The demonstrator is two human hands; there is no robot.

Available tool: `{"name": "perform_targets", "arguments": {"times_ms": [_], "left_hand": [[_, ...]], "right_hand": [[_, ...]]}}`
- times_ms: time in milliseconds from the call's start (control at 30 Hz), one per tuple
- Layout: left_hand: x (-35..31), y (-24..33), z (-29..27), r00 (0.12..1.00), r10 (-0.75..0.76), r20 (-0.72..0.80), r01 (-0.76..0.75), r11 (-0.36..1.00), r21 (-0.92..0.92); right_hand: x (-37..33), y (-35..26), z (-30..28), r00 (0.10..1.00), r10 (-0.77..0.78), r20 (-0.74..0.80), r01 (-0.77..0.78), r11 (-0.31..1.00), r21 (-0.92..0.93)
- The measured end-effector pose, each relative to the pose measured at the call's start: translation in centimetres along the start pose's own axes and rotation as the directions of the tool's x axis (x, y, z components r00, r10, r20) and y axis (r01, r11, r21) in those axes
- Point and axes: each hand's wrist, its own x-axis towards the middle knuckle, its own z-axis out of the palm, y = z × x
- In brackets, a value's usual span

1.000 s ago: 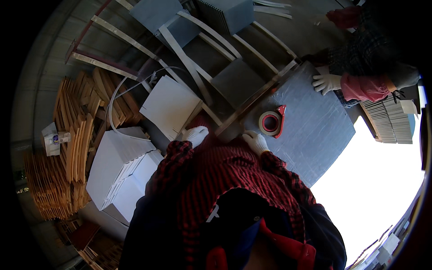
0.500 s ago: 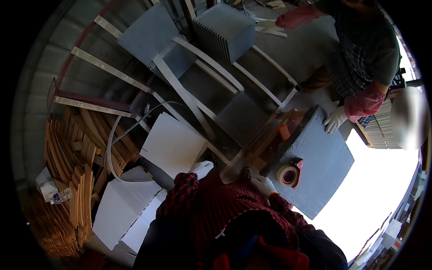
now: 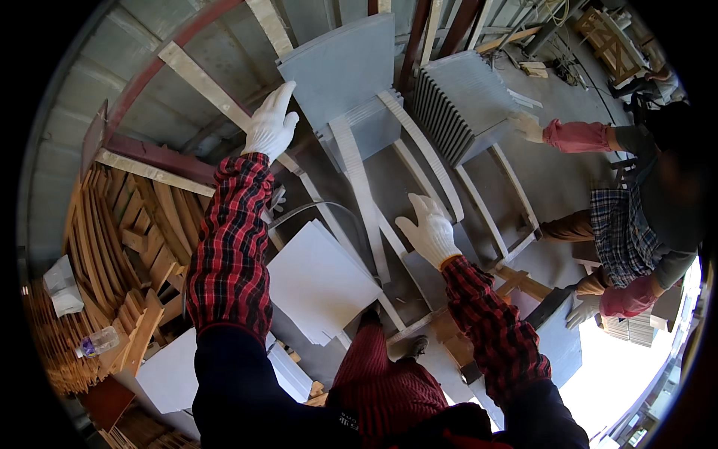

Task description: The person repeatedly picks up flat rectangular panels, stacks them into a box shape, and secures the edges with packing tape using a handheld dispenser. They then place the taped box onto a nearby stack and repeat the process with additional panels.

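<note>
Gray panels (image 3: 344, 71), gloved hands (image 3: 271, 126) apart, arms (image 3: 233, 251) outstretched

Flat grey panels (image 3: 344, 67) lie stacked near the wall (image 3: 82, 105).

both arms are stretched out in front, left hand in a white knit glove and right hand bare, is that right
Not quite: the right hand isn't bare; it also wears a white knit glove, as the head view shows. Both arms are stretched out in front, and the left hand is gloved, as you say.
</note>
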Motion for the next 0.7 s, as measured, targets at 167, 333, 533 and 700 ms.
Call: {"name": "perform_targets", "arguments": {"times_ms": [167,333,533,700], "left_hand": [[8.9,-1.6,0.1,0.991,-0.03,0.129,0.016,0.994,0.105],[11.4,-3.7,0.6,0.956,-0.101,0.275,0.067,0.989,0.131],[11.7,-3.0,0.1,0.952,-0.054,0.302,0.004,0.987,0.162],[11.0,-3.1,-0.5,0.962,-0.037,0.27,-0.003,0.99,0.144]], "right_hand": [[12.5,-5.1,-2.2,0.987,-0.111,-0.118,0.096,0.987,-0.129],[22.7,-9.9,-2.7,0.926,-0.275,-0.259,0.222,0.951,-0.217],[33.2,-14.1,-3.4,0.807,-0.464,-0.364,0.368,0.879,-0.304],[35.0,-13.2,-2.2,0.834,-0.495,-0.242,0.346,0.812,-0.469]]}}
